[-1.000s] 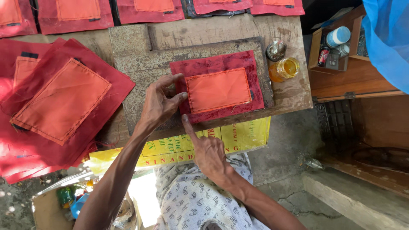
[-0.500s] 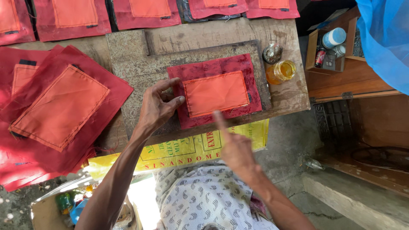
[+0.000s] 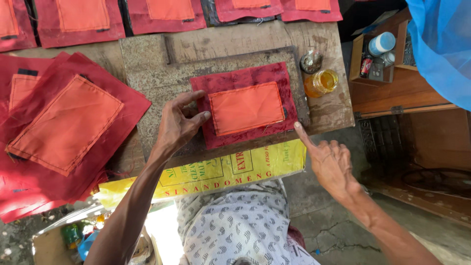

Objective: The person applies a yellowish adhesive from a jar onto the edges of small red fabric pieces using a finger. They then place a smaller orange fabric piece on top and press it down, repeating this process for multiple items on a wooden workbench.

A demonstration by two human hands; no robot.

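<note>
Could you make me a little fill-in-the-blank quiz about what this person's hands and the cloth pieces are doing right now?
1. The left hand presses on the ____ edge of the dark red cloth piece.
2. The patch sewn on that piece is ____ in colour.
3. The right hand points with its ____ finger at the piece's lower right corner.
4. The small glass jar to the right of the piece holds a ____ liquid.

Missing words: left; orange; index; yellow

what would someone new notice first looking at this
A dark red cloth panel with an orange patch sewn on lies mid-table on a worn board. The left hand presses its left edge; the right hand points a finger at its lower right corner. Matching panels pile up on the left.
</note>
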